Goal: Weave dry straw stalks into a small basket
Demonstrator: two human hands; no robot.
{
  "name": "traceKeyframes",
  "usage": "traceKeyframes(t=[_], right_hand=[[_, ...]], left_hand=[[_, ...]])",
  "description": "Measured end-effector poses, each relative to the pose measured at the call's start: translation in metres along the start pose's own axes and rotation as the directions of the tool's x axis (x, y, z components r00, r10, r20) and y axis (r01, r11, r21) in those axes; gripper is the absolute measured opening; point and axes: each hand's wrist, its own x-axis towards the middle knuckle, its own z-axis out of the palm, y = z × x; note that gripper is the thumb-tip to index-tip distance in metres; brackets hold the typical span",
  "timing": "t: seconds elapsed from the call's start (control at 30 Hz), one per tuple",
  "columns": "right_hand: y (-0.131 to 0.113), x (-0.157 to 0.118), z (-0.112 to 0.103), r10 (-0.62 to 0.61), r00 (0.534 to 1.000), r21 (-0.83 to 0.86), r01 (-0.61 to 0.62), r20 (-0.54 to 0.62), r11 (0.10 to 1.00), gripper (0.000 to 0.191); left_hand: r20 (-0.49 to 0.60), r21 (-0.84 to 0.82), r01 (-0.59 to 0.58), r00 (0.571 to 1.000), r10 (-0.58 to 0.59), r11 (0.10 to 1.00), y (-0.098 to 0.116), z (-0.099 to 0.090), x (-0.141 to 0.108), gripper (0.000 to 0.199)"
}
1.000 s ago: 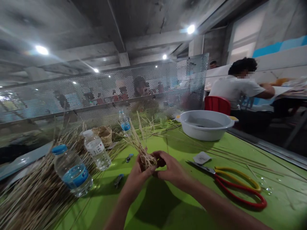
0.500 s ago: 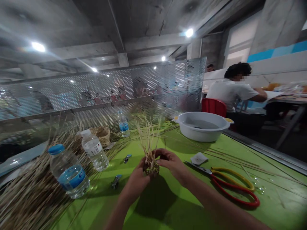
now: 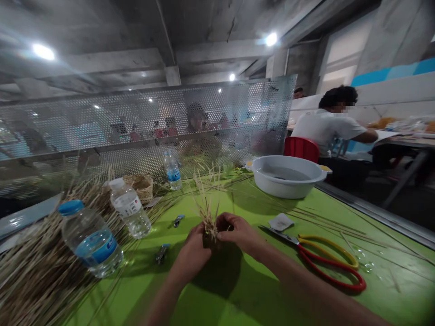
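A small woven straw piece (image 3: 211,230) with loose strands fanning upward is held low over the green table. My left hand (image 3: 195,248) is closed round its left side. My right hand (image 3: 237,230) grips it from the right, thumb and fingers at the base of the strands. The fingers partly cover the woven base. Right of my right hand lie scissors (image 3: 298,242) with one yellow and one red handle. Two small metal clips, one farther back (image 3: 178,220) and one nearer (image 3: 162,253), rest left of my left hand.
Three water bottles, including one with a blue cap (image 3: 93,244), stand left beside a straw pile (image 3: 37,267) and a small basket (image 3: 144,188). A white basin (image 3: 288,183) sits back right on the green table (image 3: 258,294). A seated person (image 3: 326,127) is beyond.
The straw piece has tilted and turned between my hands, its strands now leaning more to the left. The view has shifted slightly. Both hands keep their hold.
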Motion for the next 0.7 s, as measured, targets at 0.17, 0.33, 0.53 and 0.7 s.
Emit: traceKeyframes(t=[0.17, 0.33, 0.53, 0.7], right_hand=[[-0.006, -0.002, 0.001, 0.058, 0.998, 0.067, -0.056, -0.023, 0.996, 0.015], [-0.013, -0.007, 0.007, 0.092, 0.996, 0.225, -0.09, 0.003, 0.97, 0.016], [-0.008, -0.008, 0.01, 0.062, 0.997, 0.142, -0.067, 0.033, 0.988, 0.021], [0.001, -0.006, 0.01, 0.005, 1.0, 0.074, -0.005, 0.01, 0.997, 0.022]], left_hand=[[0.092, -0.329, 0.136, 0.989, -0.112, 0.935, 0.001, -0.009, -0.007, 0.043], [-0.074, -0.254, 0.043, 0.995, -0.063, 0.966, -0.007, -0.005, -0.003, 0.026], [-0.167, 0.161, 0.0, 0.986, 0.027, 0.987, -0.01, -0.001, -0.003, 0.019], [-0.192, 0.229, -0.002, 0.98, 0.047, 0.973, -0.006, 0.002, -0.004, 0.028]])
